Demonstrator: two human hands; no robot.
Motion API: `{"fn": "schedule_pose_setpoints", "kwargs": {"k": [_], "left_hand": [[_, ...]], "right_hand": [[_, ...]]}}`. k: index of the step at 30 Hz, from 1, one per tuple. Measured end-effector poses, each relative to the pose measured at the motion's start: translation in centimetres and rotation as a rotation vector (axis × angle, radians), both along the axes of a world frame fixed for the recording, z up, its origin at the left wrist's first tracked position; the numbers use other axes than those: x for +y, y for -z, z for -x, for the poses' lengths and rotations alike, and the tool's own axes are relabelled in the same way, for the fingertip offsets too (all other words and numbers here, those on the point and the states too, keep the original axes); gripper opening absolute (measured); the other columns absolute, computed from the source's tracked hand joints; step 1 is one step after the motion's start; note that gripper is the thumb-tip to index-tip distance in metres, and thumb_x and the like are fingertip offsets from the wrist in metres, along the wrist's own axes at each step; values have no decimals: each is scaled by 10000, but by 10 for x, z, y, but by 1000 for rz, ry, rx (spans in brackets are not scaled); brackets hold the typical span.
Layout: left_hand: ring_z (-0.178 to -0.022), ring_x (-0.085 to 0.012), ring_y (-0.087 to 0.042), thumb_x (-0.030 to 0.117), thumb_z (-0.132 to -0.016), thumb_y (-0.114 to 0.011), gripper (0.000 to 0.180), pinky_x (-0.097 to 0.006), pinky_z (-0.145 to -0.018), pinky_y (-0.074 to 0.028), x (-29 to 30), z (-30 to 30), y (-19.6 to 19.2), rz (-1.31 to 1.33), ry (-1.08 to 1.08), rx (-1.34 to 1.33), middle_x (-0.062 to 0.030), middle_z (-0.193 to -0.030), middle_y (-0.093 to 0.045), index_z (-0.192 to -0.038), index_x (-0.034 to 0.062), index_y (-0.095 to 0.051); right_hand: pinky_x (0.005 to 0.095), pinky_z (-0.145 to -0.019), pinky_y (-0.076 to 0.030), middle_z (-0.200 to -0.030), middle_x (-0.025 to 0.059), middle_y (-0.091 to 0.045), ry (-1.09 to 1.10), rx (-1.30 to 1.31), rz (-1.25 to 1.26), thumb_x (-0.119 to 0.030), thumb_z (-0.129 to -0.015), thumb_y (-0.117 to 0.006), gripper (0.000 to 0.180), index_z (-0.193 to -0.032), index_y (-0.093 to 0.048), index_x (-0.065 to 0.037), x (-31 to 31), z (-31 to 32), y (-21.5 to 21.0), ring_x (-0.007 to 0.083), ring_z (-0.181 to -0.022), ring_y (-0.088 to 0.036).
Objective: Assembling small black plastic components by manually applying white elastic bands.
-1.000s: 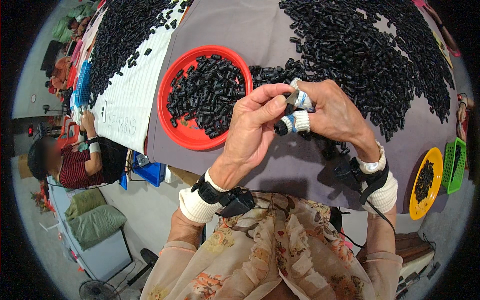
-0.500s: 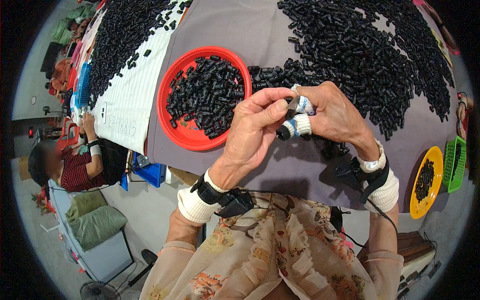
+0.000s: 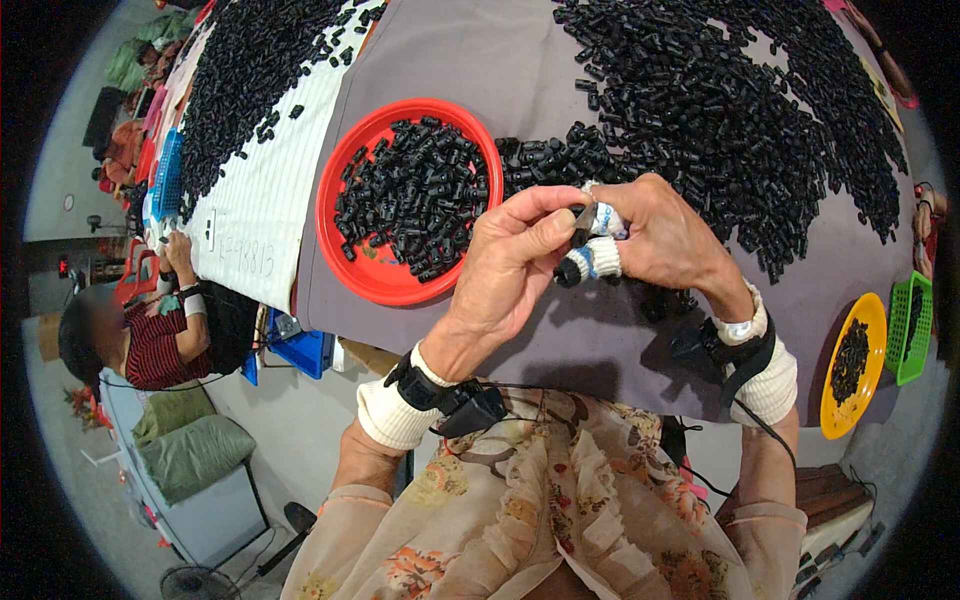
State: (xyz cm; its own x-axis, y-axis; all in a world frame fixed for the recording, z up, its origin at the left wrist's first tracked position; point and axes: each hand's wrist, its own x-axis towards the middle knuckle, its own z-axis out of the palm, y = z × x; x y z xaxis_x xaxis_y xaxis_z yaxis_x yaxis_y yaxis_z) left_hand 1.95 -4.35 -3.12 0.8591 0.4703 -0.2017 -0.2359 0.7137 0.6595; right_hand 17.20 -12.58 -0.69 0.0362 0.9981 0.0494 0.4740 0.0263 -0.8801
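My left hand (image 3: pixel 500 260) is closed in a pinch, thumb against forefinger, on a small black plastic part (image 3: pixel 582 216). Against it, fingertip to fingertip, my right hand (image 3: pixel 675 235) is curled shut. White knit covers and tape wrap some of its fingers, and a dark tip (image 3: pixel 568 272) pokes out below. A thin greyish edge shows between the hands; whether it is a blade or belongs to the part, I cannot tell. Just left of my hands stands a red round tray (image 3: pixel 325 215) holding many black plastic parts (image 3: pixel 415 190).
A large heap of black parts (image 3: pixel 700 130) covers the far right of the grey tablecloth (image 3: pixel 450 50). More lie on a white sheet (image 3: pixel 260 200) at left, where a co-worker (image 3: pixel 150 335) sits. A yellow plate (image 3: pixel 868 330) and green basket (image 3: pixel 905 345) stand at right.
My hands have barely moved and keep the same pinch. The whole view has shifted slightly. At left, the co-worker's hands have come closer together.
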Motion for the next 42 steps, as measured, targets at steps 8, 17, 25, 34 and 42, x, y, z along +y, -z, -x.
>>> {"fn": "schedule_pose_setpoints", "kwargs": {"k": [8,17,25,34,42], "left_hand": [[-862,-125,-562,41,-842,-558,205,-262,-797,-465,0,-1,1,32,26,11,-71,-966,-592,-1037,-21,-562],[-838,-131,-563,63,-837,-571,201,-263,-767,-464,1,-3,-2,47,-2,-30,-70,-947,-597,-1023,-12,-568],[-857,-151,-555,63,-819,-590,259,-283,-805,-449,4,-4,6,173,13,-194,-44,-924,-569,-1062,6,-522],[-854,-151,-567,5,-792,-579,256,-287,-779,-469,4,-3,-6,88,-58,-114,-55,-902,-566,-1033,25,-497],[-802,-138,-576,15,-791,-562,220,-266,-747,-468,5,-6,-11,4,-107,24,-59,-895,-576,-1002,19,-498]], "right_hand": [[343,-515,-410,-586,143,-537,2,13,-25,-247,-683,-679,299,-700,-521,5,-1,0,4,250,-504,-513],[373,-483,-387,-576,161,-521,9,-99,-55,-241,-674,-683,316,-677,-492,10,-2,-2,3,303,-510,-521],[291,-495,-416,-609,85,-564,261,5,-169,-183,-600,-749,362,-867,-561,-26,-5,3,-10,162,-496,-507],[262,-476,-422,-635,61,-600,206,50,-200,-135,-626,-730,354,-919,-560,-31,0,10,-9,130,-490,-532],[270,-467,-430,-631,84,-603,200,13,-192,-129,-626,-721,348,-914,-563,-14,3,12,1,150,-485,-549]]}}
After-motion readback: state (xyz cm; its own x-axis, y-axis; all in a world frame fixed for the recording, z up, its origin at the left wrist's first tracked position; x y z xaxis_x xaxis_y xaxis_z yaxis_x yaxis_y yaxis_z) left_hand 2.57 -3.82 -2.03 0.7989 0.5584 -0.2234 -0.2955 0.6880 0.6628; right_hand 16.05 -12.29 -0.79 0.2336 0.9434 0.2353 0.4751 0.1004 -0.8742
